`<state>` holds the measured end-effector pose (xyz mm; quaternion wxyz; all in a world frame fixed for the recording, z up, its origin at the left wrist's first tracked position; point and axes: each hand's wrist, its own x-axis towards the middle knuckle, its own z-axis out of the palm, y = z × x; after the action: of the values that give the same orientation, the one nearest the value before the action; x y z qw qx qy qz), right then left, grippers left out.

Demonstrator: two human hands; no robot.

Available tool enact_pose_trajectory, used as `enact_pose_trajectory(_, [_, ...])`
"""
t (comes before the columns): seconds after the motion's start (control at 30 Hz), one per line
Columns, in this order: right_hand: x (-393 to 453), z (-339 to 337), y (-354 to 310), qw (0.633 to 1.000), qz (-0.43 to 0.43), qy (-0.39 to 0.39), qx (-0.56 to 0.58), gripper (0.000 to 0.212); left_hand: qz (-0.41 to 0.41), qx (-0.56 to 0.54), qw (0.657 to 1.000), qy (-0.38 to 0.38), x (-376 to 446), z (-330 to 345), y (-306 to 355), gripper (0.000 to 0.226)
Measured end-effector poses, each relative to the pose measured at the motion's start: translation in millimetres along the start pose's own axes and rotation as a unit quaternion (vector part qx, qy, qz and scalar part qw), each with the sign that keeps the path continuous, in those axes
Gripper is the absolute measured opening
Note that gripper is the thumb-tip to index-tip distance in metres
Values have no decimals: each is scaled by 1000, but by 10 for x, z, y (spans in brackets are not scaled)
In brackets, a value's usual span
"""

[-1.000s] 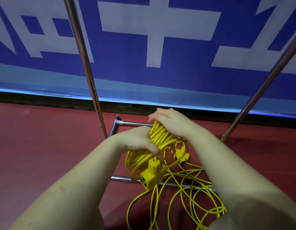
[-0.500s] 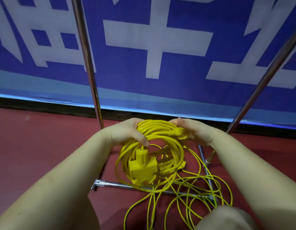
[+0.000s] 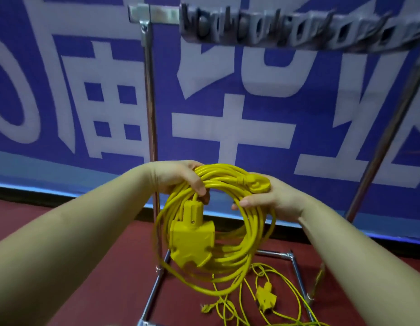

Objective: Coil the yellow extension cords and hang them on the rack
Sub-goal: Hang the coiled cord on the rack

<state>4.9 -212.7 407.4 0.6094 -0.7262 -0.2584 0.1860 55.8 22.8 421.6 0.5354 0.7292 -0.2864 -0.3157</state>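
Now a coiled yellow extension cord is held up in the middle of the frame by both hands. The left hand is wrapped around the top left of the coil, with the thumb pressed over the strands. The right hand is curled around the top right of the coil, and the yellow plug is kept under its fingers. A fat yellow socket block is hung down inside the ring of cord.

A metal rack is seen behind the coil, in front of a blue banner with big white letters. A row of metal hooks is seen at the top right of the frame, well above the coil. It is blurred, so the hook shapes cannot be told well.

A second yellow cord is left loose and tangled on the red floor at the bottom of the frame, inside the rack's base.

The coil is not tied. If one hand is let go too soon, the loops could be spilled open by the heavy socket block. If only a few strands are caught on a hook, the others could be dropped. The low loops could also be snagged on the left rack pole, since they are just beside it.
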Motion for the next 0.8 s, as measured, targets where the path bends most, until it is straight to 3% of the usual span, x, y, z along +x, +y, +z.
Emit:
enact_pose_trajectory(0.2, [128, -76, -491, 998, -17, -35, 40, 32, 37, 39, 998, 27, -201, -267, 526, 37])
enact_pose_trajectory(0.3, [200, -105, -769, 998, -29, -36, 48, 42, 47, 68, 996, 26, -319, -407, 798, 23])
enact_pose_trajectory(0.37, [267, -124, -934, 999, -34, -26, 30, 34, 44, 101, 993, 35, -387, -473, 949, 24])
enact_pose_trajectory(0.6, [550, -269, -1617, 993, -81, -30, -83, 37, 51, 180, 978, 87, -573, -707, 1503, 42])
enact_pose_trajectory(0.8, [766, -435, -2327, 980, -125, 9, -152, 34, 108, 211, 959, 155, -674, -974, 2098, 26])
